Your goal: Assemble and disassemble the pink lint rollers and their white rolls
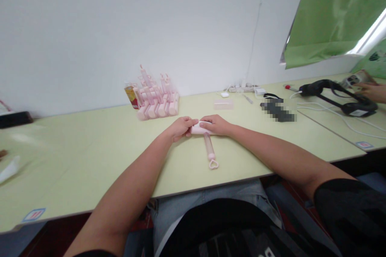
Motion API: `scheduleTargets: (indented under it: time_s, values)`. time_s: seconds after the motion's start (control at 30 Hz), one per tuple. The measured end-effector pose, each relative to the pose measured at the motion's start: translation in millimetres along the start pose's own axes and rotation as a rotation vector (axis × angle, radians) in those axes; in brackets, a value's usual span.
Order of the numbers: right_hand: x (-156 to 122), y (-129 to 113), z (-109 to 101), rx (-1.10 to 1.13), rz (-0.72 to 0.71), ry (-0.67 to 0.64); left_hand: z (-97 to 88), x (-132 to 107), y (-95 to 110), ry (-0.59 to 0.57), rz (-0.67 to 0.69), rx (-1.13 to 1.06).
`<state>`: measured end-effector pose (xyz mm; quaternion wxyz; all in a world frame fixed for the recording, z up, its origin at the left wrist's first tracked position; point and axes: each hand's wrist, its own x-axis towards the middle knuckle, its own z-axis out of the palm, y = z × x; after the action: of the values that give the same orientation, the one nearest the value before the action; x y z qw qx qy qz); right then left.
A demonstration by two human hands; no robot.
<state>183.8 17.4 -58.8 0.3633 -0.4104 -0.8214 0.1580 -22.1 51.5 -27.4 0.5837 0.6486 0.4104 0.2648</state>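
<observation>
A pale pink lint roller (209, 144) lies across the table's near part, its clear pink handle pointing toward me and ending in a heart-shaped loop. Its white roller head (199, 128) is between my hands. My left hand (182, 127) pinches the head's left end with thumb and fingers. Wrapped over the right side of the head is my right hand (217, 125), the thumb resting on top. Parts of the head are hidden under my fingers. Beyond my hands, a clear pink cover (223, 104) rests on the table.
Stacked pink lint rollers (158, 102) stand by the wall, next to a yellow and red packet (131, 97). A power strip (243, 88), cables and a black headset-like device (337, 96) are to the right. Another person's hand (372, 92) is at the far right.
</observation>
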Motion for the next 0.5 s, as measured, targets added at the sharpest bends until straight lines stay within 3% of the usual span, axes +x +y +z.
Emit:
scheduleTargets:
  time_s: [0.4, 0.5]
  values:
    - [1.3, -1.5, 1.5, 0.023, 0.024, -0.006, -1.2, 2.0, 4.4, -0.020, -0.039, 0.024]
    - [2.6, -1.3, 2.7, 0.007, 0.035, -0.002, -2.2, 4.5, 2.0, 0.022, -0.038, 0.068]
